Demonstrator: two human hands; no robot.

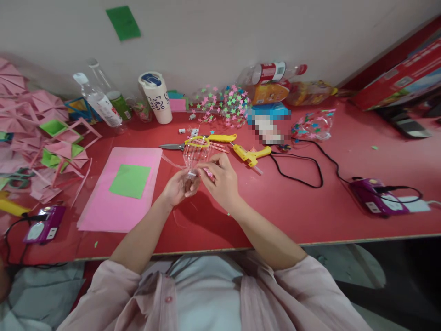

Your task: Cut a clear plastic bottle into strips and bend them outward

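My left hand (177, 187) is closed round the clear lower end of a lantern-like piece made of pink see-through strips (195, 155). Its strips bulge upward and away from me above the table. Close against that end, my right hand (222, 177) is closed in a pinch; what its fingertips grip is too small to make out. Just behind the piece lie scissors (222, 138) with yellow handles, partly seen through the strips. A yellow glue gun (251, 155) with a clear glue stick rests to the right of my hands.
Pink sheets (103, 202) with a green square (130, 180) lie left. Behind stand a white tumbler (156, 99), bottles (99, 103) and star-covered balls (236, 105). A black cord (322, 177) and purple power box (377, 196) are right. Folded pink paper shapes (27, 105) crowd the far left.
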